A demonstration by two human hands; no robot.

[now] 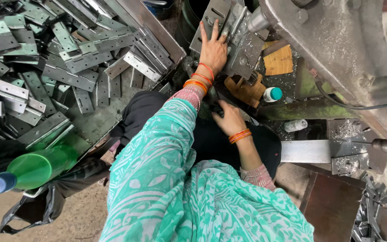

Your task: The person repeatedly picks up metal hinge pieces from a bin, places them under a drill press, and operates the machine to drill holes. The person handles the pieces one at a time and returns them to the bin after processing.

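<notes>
Hinge plate (215, 15): grey slotted steel, lying tilted on the press bed at top centre, its right edge against the stacked die blocks (242, 54) and the machine body (337, 40). Little open room on that side; the left edge faces a dark gap beside the tray rim.

Left hand (213, 50): fingers spread flat, pressing down on the hinge plate, fingertips reaching its upper half. Red and orange bangles at the wrist.

Right hand (230, 118): lower down, near the person's lap, fingers curled against a dark metal edge below the die. Whether it pinches anything cannot be told. Orange bangles at the wrist.

Tray of hinges (68, 67): large sheet-metal tray at left, heaped with grey hinge leaves lying at all angles; its right rim runs diagonally just beside the left forearm.

Green bottle (36, 168): lying on its side at the tray's lower edge, blue cap pointing left, above a black plastic bag (36, 206).

Wooden blocks (278, 60): pale, just right of the die; a small teal-capped bottle (273, 94) stands beside them.

Steel bar (305, 151): flat, pale, running right of the right forearm toward a bracket covered in metal shavings (348, 130).

Scrap offcuts (372, 206): heap at lower right, well apart from both hands.
</notes>
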